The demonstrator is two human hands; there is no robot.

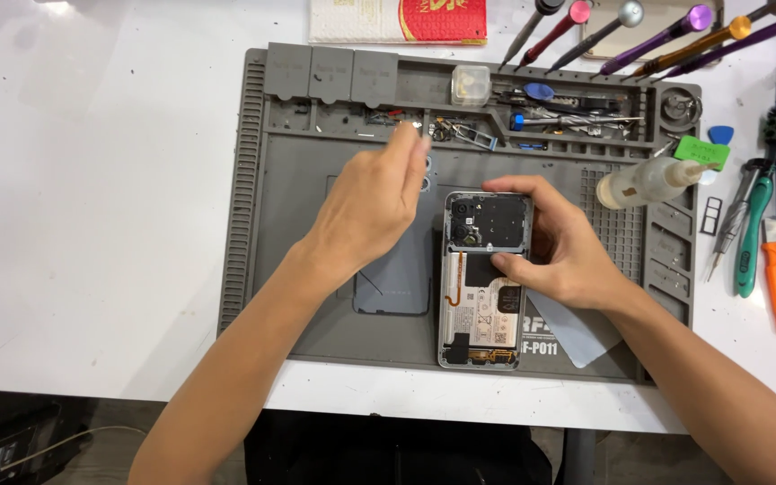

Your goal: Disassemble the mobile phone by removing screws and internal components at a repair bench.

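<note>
Opened phone [485,287] lay lengthwise on the grey mat [316,332], near its front edge, back side up with the cover off. Its silver frame enclosed a black perforated shield and camera cluster in the upper half and a white battery with black labelling in the lower half; an orange flex strip ran down the battery's left edge and another crossed the bottom end.

The right hand [559,247] grasped the phone at its upper right, fingers curled over the top edge and thumb pressed on the shield's lower margin.

The left hand [374,207] hovered over the mat to the phone's left, fingers bunched together and pointing toward the parts tray [460,121] along the mat's far edge; whether anything was pinched between the fingertips could not be told.

The grey back cover [394,278] lay flat just beside the phone, partly under the left hand. A small bottle [644,182] rested on the mat's right side.
</note>
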